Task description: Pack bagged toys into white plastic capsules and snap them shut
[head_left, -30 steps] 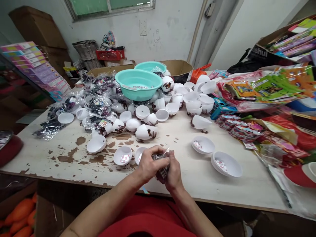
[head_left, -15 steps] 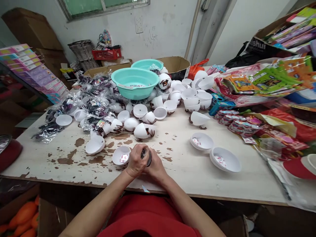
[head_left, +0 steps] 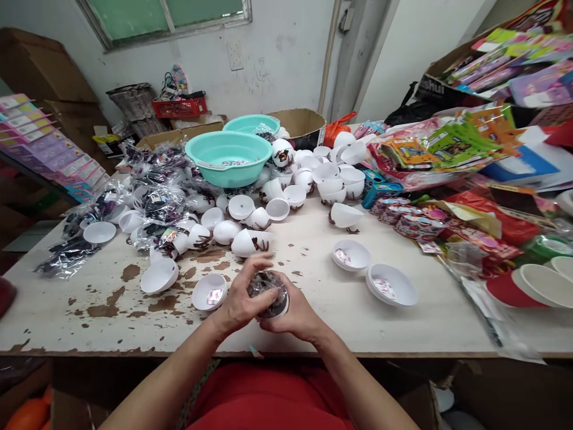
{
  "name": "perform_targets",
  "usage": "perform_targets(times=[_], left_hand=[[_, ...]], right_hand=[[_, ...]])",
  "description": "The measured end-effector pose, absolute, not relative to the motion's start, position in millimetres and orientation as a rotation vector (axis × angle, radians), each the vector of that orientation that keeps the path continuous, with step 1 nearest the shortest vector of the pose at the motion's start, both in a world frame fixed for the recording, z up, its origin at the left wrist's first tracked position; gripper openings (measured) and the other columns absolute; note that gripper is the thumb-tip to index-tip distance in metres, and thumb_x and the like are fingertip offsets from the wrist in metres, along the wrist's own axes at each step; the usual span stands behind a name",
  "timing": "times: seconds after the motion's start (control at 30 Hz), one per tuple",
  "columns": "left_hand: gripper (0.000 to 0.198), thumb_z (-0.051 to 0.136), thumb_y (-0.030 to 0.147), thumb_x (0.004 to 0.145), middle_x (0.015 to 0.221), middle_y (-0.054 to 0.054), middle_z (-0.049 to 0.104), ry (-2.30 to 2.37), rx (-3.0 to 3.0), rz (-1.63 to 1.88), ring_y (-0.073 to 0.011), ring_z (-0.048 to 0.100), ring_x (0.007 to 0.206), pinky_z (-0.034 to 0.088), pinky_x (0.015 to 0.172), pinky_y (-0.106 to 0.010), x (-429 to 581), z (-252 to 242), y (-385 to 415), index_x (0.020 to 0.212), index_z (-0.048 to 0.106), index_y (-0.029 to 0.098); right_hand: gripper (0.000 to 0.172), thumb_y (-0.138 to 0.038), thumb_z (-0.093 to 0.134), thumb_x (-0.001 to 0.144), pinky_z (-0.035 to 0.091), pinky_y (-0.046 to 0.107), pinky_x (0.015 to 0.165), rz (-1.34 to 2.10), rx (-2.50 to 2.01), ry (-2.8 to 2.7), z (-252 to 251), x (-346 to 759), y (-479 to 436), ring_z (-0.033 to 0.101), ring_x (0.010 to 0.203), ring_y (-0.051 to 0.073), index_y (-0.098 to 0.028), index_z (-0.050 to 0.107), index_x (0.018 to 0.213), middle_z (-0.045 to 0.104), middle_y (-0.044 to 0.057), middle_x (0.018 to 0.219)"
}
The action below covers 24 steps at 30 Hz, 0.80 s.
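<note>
Two hands hold one white shell half: the left hand (head_left: 239,301) presses a dark toy bag (head_left: 267,286) down, the right hand (head_left: 298,313) cups beneath. The bag looks puffy and could pop out.
</note>
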State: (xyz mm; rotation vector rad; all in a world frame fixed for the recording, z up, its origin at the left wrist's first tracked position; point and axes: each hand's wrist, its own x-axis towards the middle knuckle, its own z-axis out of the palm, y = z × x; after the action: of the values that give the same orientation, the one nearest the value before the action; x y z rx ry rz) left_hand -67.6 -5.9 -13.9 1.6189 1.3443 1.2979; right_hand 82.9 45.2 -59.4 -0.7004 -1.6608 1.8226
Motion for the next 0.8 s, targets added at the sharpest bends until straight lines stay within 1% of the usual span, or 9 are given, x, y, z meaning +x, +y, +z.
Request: perform_targets(times=[0.1, 0.17, 0.23, 0.33, 0.4, 0.53, 0.6, 0.7, 0.8], left_hand=[[0.031, 0.064, 0.016, 0.076, 0.126, -0.009, 0.056, 1.597, 1.715, 1.408, -0.0233, 0.051, 0.121, 0.04, 0.104, -0.039, -55, -11, -11, 0.106, 0.056, 0.021], [0.019, 0.063, 0.015, 0.076, 0.112, -0.007, 0.062, 1.68, 1.744, 1.507, -0.0208, 0.058, 0.108, 0.046, 0.095, -0.034, -46, -10, -15, 0.093, 0.057, 0.021], [0.011, 0.064, 0.016, 0.077, 0.096, -0.004, 0.065, 1.741, 1.77, 1.575, -0.0177, 0.062, 0.092, 0.049, 0.082, -0.029, -41, -10, -15, 0.079, 0.054, 0.02], [0.011, 0.059, 0.018, 0.081, 0.072, 0.001, 0.06, 1.802, 1.723, 1.505, -0.0122, 0.058, 0.067, 0.047, 0.067, -0.024, -42, -8, -9, 0.073, 0.051, 0.02], [0.007, 0.057, 0.018, 0.08, 0.068, 0.003, 0.056, 1.816, 1.703, 1.424, -0.0113, 0.054, 0.062, 0.045, 0.063, -0.023, -45, -6, -3, 0.076, 0.052, 0.02], [0.007, 0.049, 0.013, 0.074, 0.073, -0.001, 0.052, 1.68, 1.882, 1.375, -0.0146, 0.052, 0.07, 0.044, 0.066, -0.026, -41, -5, 10, 0.074, 0.049, 0.02], [0.012, 0.047, 0.01, 0.072, 0.075, -0.001, 0.052, 1.588, 1.958, 1.317, -0.0155, 0.051, 0.071, 0.044, 0.066, -0.027, -34, -6, 16, 0.078, 0.049, 0.02], [0.019, 0.045, 0.009, 0.071, 0.081, -0.004, 0.056, 1.391, 2.086, 1.157, -0.0173, 0.052, 0.077, 0.045, 0.071, -0.03, -25, -5, 22, 0.085, 0.052, 0.02], [0.023, 0.053, 0.02, 0.078, 0.105, -0.008, 0.061, 1.179, 2.144, 0.911, -0.0218, 0.055, 0.097, 0.046, 0.087, -0.035, -29, 1, 37, 0.101, 0.057, 0.02]], right_hand=[[0.069, -0.014, 0.078, 0.052, 0.047, 0.037, 0.092, 1.53, -0.778, -1.712, -53, 82, 45, 0.059, 0.101, 0.023, -0.024, 0.054, 0.116, 0.061, 0.003, 0.113], [0.062, -0.013, 0.075, 0.051, 0.045, 0.038, 0.097, 1.393, -0.737, -1.771, -52, 80, 43, 0.056, 0.108, 0.025, -0.024, 0.057, 0.109, 0.059, 0.004, 0.115], [0.06, -0.014, 0.073, 0.052, 0.046, 0.038, 0.095, 1.365, -0.753, -1.791, -51, 80, 41, 0.057, 0.107, 0.026, -0.023, 0.057, 0.109, 0.058, 0.006, 0.115], [0.079, -0.016, 0.074, 0.052, 0.05, 0.038, 0.089, 1.436, -0.877, -1.758, -48, 81, 37, 0.06, 0.103, 0.026, -0.023, 0.045, 0.125, 0.058, 0.008, 0.12], [0.092, -0.014, 0.074, 0.051, 0.05, 0.038, 0.091, 1.47, -0.896, -1.773, -45, 84, 36, 0.059, 0.107, 0.026, -0.024, 0.037, 0.134, 0.056, 0.008, 0.126], [0.085, -0.008, 0.07, 0.051, 0.046, 0.038, 0.098, 1.466, -0.735, -1.798, -41, 88, 37, 0.056, 0.114, 0.027, -0.024, 0.046, 0.13, 0.057, 0.006, 0.126], [0.078, -0.011, 0.074, 0.052, 0.049, 0.038, 0.094, 1.531, -0.725, -1.727, -42, 88, 37, 0.059, 0.108, 0.028, -0.022, 0.049, 0.125, 0.061, 0.005, 0.119], [0.059, -0.017, 0.076, 0.056, 0.054, 0.038, 0.082, 1.653, -0.772, -1.672, -45, 92, 40, 0.063, 0.097, 0.027, -0.02, 0.057, 0.112, 0.066, 0.005, 0.106], [0.047, -0.02, 0.076, 0.059, 0.053, 0.037, 0.08, 1.648, -0.821, -1.646, -49, 102, 47, 0.064, 0.094, 0.027, -0.02, 0.06, 0.104, 0.067, 0.006, 0.104]])
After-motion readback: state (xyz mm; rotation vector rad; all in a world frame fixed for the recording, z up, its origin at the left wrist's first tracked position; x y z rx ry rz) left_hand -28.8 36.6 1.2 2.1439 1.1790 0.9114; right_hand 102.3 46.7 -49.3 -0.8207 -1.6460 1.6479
